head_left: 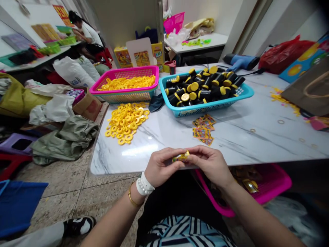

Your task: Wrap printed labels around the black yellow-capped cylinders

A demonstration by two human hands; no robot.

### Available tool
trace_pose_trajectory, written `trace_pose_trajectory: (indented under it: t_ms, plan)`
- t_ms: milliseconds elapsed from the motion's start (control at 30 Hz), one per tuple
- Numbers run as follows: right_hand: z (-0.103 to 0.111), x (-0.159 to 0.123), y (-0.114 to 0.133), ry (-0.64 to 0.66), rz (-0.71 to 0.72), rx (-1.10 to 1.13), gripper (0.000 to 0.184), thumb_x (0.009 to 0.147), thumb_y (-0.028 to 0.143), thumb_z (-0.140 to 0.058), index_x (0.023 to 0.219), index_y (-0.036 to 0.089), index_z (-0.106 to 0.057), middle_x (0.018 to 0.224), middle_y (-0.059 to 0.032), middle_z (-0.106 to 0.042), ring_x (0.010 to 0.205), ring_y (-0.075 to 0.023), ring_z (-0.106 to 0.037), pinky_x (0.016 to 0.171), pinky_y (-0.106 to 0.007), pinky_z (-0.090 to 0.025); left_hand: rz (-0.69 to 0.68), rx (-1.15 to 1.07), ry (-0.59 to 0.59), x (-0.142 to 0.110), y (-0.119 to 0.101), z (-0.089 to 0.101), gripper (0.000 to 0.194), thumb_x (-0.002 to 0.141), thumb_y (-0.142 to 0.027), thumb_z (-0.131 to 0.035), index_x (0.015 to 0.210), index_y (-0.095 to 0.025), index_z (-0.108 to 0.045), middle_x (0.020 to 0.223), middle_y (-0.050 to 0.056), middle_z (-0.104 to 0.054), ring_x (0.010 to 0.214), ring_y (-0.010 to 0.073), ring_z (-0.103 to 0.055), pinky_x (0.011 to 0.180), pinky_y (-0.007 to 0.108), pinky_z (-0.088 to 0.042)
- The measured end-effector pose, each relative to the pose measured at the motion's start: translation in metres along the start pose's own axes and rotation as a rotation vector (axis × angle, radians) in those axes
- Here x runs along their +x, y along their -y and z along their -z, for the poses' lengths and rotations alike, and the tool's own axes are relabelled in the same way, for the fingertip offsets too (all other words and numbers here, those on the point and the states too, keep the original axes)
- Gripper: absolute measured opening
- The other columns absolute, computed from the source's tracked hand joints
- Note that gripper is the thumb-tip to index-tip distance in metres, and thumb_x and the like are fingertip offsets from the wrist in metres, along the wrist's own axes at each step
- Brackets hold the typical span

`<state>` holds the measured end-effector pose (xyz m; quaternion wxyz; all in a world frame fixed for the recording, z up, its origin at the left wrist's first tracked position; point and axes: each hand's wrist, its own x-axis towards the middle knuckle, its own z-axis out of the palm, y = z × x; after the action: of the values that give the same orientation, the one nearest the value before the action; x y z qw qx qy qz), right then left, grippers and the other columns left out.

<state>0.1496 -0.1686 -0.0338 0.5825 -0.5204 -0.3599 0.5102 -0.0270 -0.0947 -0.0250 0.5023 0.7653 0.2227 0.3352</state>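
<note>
Patterned clothing (187, 233) lies nearest the camera, below the forearms. Just above it, at the near edge of the marble-look desk (164, 137), one small label-wrapped cylinder with a yellow cap (181, 157) is held by both hands: its wrapped body is pinched by the left hand (159, 166), its capped end by the right hand (213, 164). Both grips are narrow, fingertips only. Step in hand, as judged: close two-handed handling of the wrapped piece; at that size, a light, steady pinch is called for. Whether the wrap is tight cannot be told.

Containers, clock-face from the hands: at 12 to 1, a turquoise basket (218, 104) is heaped with black cylinders with yellow caps (194, 85). At 11, a pink basket (128, 91) is filled with yellow rings (128, 83) and stacked on a teal basket (128, 98). At 10, a loose ring pile (127, 123) is seen on the desk. At 1, printed labels (203, 133) are scattered, overlapping; farther out, a blue heat gun or dryer (241, 62). At 4, below desk level, gold-and-yellow wrapped pieces (250, 186) are held in a magenta basket (277, 192), partly shadowed.
</note>
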Motion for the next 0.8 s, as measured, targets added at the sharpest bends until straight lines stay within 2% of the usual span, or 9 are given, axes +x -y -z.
trace_pose_trajectory:
  t_ms: [100,200,300,367,500,567,633,700,800]
  plan:
    - [0.004,0.002,0.0,-0.007,0.124,-0.035,0.027,0.074,0.034,-0.085,0.096,0.019,-0.078,0.09,-0.0058,-0.078,0.081,-0.0207,-0.076,0.076,-0.033,-0.065,0.213,-0.071,-0.033,0.002,-0.005,0.0,0.057,0.086,-0.041,-0.072,0.136,-0.016,-0.057,0.089,0.006,-0.072,0.076,0.0167,-0.067,0.072,0.028,-0.053]
    - [0.008,-0.001,-0.005,-0.035,0.385,-0.19,0.029,0.079,0.027,-0.08,0.107,0.022,-0.076,0.109,-0.0077,-0.075,0.098,-0.0225,-0.074,0.085,-0.036,-0.064,0.418,-0.214,-0.006,0.006,-0.008,0.001,0.049,0.089,-0.05,-0.064,0.119,-0.011,-0.062,0.076,0.003,-0.066,0.06,0.0124,-0.06,0.059,0.024,-0.048]
    - [0.009,-0.005,-0.009,-0.052,0.547,-0.409,0.027,0.082,0.024,-0.077,0.108,0.022,-0.077,0.108,-0.0089,-0.074,0.099,-0.0224,-0.072,0.085,-0.036,-0.064,0.429,-0.284,0.033,0.007,-0.007,0.002,0.041,0.084,-0.045,-0.072,0.106,-0.011,-0.067,0.087,0.008,-0.07,0.07,0.0138,-0.063,0.065,0.024,-0.049]
    - [0.007,-0.004,-0.008,-0.06,0.473,-0.388,0.023,0.081,0.028,-0.079,0.103,0.021,-0.078,0.099,-0.0084,-0.076,0.087,-0.0208,-0.073,0.076,-0.034,-0.064,0.343,-0.268,0.007,0.005,-0.004,0.001,0.036,0.083,-0.037,-0.074,0.109,-0.013,-0.067,0.099,0.01,-0.071,0.084,0.0175,-0.066,0.074,0.027,-0.051]
    - [-0.003,0.003,-0.001,0.037,0.048,-0.08,0.031,0.074,0.043,-0.083,0.086,0.015,-0.077,0.069,-0.0051,-0.075,0.057,-0.0167,-0.071,0.058,-0.03,-0.063,0.115,0.018,-0.041,-0.002,0.0,0.0,0.027,0.086,-0.027,-0.072,0.111,-0.016,-0.07,0.107,0.01,-0.071,0.1,0.0209,-0.065,0.091,0.032,-0.049]
    - [-0.006,0.006,0.004,0.077,-0.084,0.013,0.037,0.069,0.047,-0.086,0.081,0.014,-0.075,0.063,-0.0043,-0.074,0.052,-0.0154,-0.069,0.055,-0.028,-0.061,0.033,0.119,-0.038,-0.005,0.0,0.0,0.026,0.087,-0.025,-0.07,0.112,-0.018,-0.07,0.106,0.009,-0.072,0.1,0.0206,-0.065,0.092,0.033,-0.049]
    - [-0.007,0.007,0.006,0.086,-0.128,0.049,0.038,0.065,0.046,-0.088,0.079,0.013,-0.075,0.063,-0.0043,-0.074,0.051,-0.0146,-0.069,0.055,-0.027,-0.06,-0.012,0.142,-0.037,-0.006,-0.001,-0.001,0.026,0.088,-0.024,-0.069,0.113,-0.018,-0.07,0.105,0.009,-0.072,0.099,0.0206,-0.066,0.092,0.033,-0.049]
    - [-0.008,0.007,0.005,0.087,-0.101,0.064,0.037,0.066,0.045,-0.089,0.082,0.014,-0.075,0.067,-0.0041,-0.075,0.055,-0.0146,-0.07,0.058,-0.028,-0.061,0.0,0.1,-0.055,-0.005,-0.002,-0.002,0.027,0.086,-0.026,-0.07,0.112,-0.018,-0.07,0.107,0.01,-0.071,0.101,0.0214,-0.065,0.092,0.033,-0.05]
    - [-0.008,0.003,-0.005,0.049,0.085,0.039,0.033,0.07,0.037,-0.087,0.093,0.017,-0.076,0.082,-0.0042,-0.076,0.071,-0.0162,-0.073,0.069,-0.029,-0.063,0.181,-0.08,-0.137,-0.002,-0.005,-0.003,0.043,0.086,-0.039,-0.071,0.123,-0.018,-0.062,0.104,0.009,-0.069,0.087,0.0182,-0.067,0.078,0.029,-0.053]
